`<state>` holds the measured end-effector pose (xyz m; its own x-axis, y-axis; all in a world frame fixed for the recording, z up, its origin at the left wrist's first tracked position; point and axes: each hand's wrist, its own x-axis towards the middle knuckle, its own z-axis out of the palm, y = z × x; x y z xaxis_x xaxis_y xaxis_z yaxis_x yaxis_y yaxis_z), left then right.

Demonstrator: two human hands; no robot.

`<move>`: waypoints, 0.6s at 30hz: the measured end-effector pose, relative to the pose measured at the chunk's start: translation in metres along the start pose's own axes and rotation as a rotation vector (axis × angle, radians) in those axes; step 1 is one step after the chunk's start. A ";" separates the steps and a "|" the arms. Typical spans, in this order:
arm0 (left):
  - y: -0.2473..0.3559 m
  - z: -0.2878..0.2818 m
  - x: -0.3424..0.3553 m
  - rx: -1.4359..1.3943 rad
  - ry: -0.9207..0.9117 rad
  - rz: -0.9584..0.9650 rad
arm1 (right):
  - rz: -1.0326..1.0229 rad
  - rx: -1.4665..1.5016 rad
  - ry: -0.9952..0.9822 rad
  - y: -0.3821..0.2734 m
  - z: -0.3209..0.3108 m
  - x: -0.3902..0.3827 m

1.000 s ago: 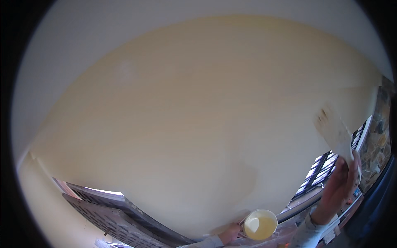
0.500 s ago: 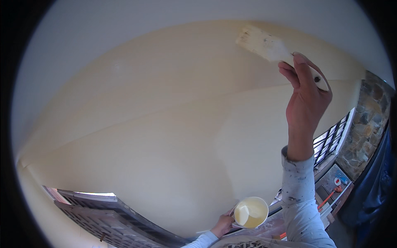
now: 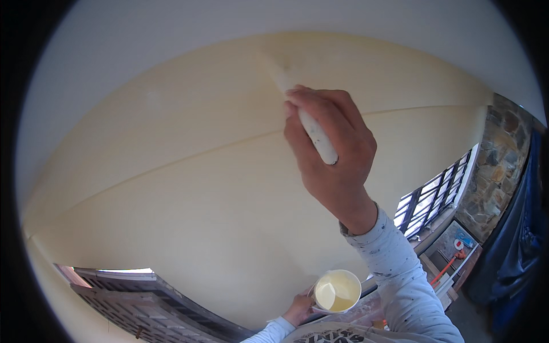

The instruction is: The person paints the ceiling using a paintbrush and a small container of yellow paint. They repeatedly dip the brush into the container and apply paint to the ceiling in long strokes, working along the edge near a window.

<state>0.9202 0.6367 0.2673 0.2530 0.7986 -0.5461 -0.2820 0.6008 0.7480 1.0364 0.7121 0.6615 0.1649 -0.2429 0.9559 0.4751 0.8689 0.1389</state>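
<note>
The right hand [image 3: 337, 143] pinches a paintbrush [image 3: 312, 127] by its white handle [image 3: 322, 146]; the brush points up and left from it, its head blurred over the yellow wall [image 3: 200, 211], contact unclear. Well below, the left hand [image 3: 299, 309] grips the side of a bucket [image 3: 350, 279] of pale yellow paint [image 3: 345, 298], just right of it. Right of the right hand are a barred window [image 3: 430, 197] and, farther out, a stone pillar [image 3: 498, 166]; left of the left hand, a slatted dark shutter [image 3: 151, 311].

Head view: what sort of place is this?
Likely a room with paint work under way: paintbrush in the right hand, tub with pale yellow inside in the left hand, barred window at right.
</note>
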 end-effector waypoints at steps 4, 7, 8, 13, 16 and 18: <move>-0.036 -0.030 0.037 -0.166 -0.144 0.078 | 0.182 0.083 0.073 0.033 -0.033 0.003; -0.030 -0.028 0.034 -0.166 -0.095 0.033 | 0.392 0.194 0.259 0.089 -0.084 0.010; -0.035 -0.034 0.035 -0.160 -0.100 0.046 | 0.437 0.195 0.319 0.108 -0.095 0.010; -0.048 -0.046 0.044 -0.100 -0.064 0.044 | 0.321 -0.157 0.252 0.092 -0.091 0.008; -0.060 -0.056 0.060 -0.119 -0.122 0.061 | 0.061 -0.194 0.061 0.023 -0.032 -0.004; -0.039 -0.037 0.038 -0.118 -0.072 0.020 | 0.034 -0.028 -0.111 -0.015 0.000 -0.016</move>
<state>0.9071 0.6454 0.2035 0.3108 0.8084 -0.4999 -0.3935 0.5882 0.7065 1.0267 0.7027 0.6444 0.0855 -0.1628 0.9829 0.4954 0.8629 0.0998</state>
